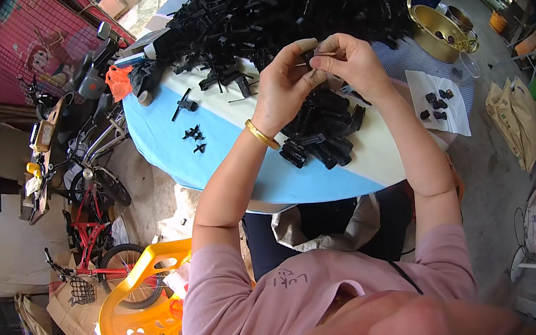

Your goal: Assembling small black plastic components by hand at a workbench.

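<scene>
We are holding a small dark piece [315,53] between our left hand [289,76] and right hand [354,63], above the counter [160,137], and our grip is covering most of it, so we are not seeing its full shape. Nearer to us, a loose heap of black parts [325,135] is lying on the counter, its chunky pieces overlapping and pointing at mixed angles.

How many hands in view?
2: the left hand and right hand, fingertips close together at the near edge of the black parts pile. No others visible.
</scene>
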Demonstrator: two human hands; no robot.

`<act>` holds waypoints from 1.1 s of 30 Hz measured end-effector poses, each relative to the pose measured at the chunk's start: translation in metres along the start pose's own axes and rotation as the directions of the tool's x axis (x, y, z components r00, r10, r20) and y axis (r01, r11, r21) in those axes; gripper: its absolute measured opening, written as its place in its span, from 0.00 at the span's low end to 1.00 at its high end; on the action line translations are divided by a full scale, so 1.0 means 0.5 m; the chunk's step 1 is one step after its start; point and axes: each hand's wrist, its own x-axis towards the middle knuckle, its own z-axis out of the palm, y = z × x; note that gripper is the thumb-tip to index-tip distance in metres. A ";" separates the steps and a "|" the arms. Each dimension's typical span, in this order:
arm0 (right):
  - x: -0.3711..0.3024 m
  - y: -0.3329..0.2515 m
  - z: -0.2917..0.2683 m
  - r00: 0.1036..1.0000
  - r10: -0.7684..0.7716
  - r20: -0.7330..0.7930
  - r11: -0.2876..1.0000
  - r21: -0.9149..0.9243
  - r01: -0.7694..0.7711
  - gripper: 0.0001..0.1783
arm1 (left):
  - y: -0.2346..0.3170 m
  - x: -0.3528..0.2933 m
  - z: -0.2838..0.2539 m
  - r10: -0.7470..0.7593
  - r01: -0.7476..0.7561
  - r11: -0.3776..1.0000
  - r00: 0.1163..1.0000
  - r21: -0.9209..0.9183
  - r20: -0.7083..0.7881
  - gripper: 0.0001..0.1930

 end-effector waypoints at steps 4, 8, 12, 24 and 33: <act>0.001 -0.010 -0.009 0.965 0.214 0.154 0.895 0.365 -0.256 0.06 | -0.016 0.010 -0.012 -0.008 0.007 0.988 1.000 -0.153 -0.007 0.19; -0.007 -0.012 0.001 0.985 0.137 0.104 0.985 0.094 -0.147 0.09 | -0.014 0.009 -0.013 -0.003 -0.010 0.990 0.996 -0.141 -0.090 0.15; -0.009 -0.017 0.003 0.989 0.110 0.102 0.994 -0.024 -0.108 0.09 | -0.009 0.006 -0.014 0.036 -0.041 0.998 0.995 -0.045 -0.093 0.15; -0.004 -0.005 0.002 0.990 0.094 0.105 0.990 0.096 -0.105 0.08 | 0.012 0.003 -0.027 0.123 -0.112 0.978 0.991 0.174 -0.055 0.17; 0.016 0.021 -0.029 0.990 0.115 -0.082 0.991 0.075 -0.109 0.10 | -0.031 0.037 -0.110 -0.165 0.099 0.911 0.977 0.400 0.133 0.12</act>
